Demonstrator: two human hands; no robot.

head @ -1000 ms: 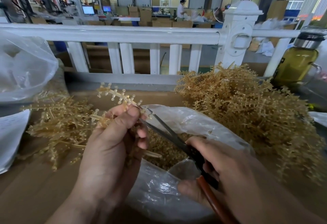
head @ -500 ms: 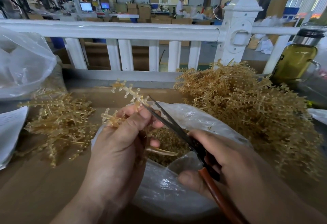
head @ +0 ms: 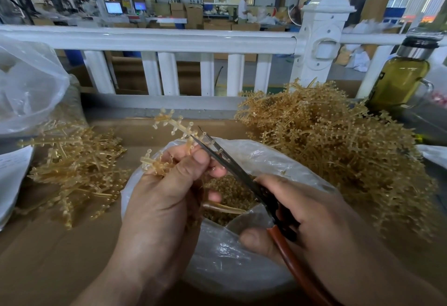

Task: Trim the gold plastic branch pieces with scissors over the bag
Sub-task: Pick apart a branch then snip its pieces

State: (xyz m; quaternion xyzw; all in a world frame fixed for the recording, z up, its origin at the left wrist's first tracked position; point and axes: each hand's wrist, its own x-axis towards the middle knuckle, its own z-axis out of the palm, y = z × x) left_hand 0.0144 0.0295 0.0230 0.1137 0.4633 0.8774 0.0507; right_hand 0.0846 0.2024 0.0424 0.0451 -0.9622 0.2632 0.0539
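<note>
Pinches a gold branch piece between the thumb and curled fingers of the left hand, just above the open mouth of the bag. Points its knobbed tip to 11 o'clock and lets the bare stem end poke out toward 4 o'clock under the fingers.

Has swung that tip up over the last second, from a flatter 10 o'clock lie to a steeper one, baring more stem past the thumb.

Grips the scissors in the right hand, fingers wrapped round the dark loops and orange handle, blades reaching to 11 o'clock. Has followed the turning piece with those blades: down beside the fingertip a second ago, now narrowly parted across the stem just beyond the thumb, among the side knobs. Reads as a fresh snip lined up but not yet closed. Cannot tell the exact knob caught between the blades.

Keeps the cut over the bag, ready to drop clippings onto the gold bits already inside.

Works on a cardboard surface, with a big tangled heap at 2 o'clock of the bag and a smaller, flatter heap at 9 o'clock. Cannot tell the trimmed heap from the untrimmed; likely plenty left either way.

Faces a white railing at 12 o'clock, with a bottle of yellow-green liquid far out at 2 o'clock.
</note>
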